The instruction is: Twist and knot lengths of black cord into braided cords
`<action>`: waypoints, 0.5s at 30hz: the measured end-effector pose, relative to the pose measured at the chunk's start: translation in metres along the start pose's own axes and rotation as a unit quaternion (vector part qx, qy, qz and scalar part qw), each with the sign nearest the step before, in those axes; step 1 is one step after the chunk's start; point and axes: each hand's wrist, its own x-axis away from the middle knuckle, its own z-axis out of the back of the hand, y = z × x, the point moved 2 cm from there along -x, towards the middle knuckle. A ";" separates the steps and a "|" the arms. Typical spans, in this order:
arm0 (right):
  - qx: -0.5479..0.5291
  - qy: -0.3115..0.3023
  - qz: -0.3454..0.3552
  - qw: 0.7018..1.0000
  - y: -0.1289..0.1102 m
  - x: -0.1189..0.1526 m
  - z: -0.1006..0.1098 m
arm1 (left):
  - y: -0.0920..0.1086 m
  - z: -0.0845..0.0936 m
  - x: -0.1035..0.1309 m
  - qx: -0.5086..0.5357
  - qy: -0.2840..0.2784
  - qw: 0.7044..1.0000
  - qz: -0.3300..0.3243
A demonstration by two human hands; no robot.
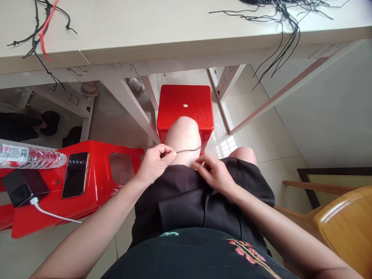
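A clear plastic bottle (46, 158) (its contents too hard to make out) sits at the left edge of the red stool (100, 170), beside a black box (36, 184) and a phone (75, 175). Both forearms reach forward over the lap. The left hand (154, 162) pinches a thin black cord (186, 150) between thumb and fingertips; the right hand (216, 174) is blurred, fingers curled, its grip unclear. The cord runs rightward from the left fingertips, above the bare knee (183, 133), its looped end just beyond the right fingertips
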 end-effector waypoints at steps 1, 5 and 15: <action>0.017 0.065 0.030 0.997 -0.004 -0.008 0.002 | 0.001 0.000 0.001 -0.010 -0.003 1.000 -0.003; 0.017 0.078 0.098 0.992 -0.020 -0.035 -0.005 | 0.006 -0.001 0.002 -0.061 -0.015 0.997 -0.041; -0.003 -0.030 0.023 0.999 -0.012 -0.019 -0.018 | 0.008 0.003 0.013 -0.180 -0.006 0.979 -0.099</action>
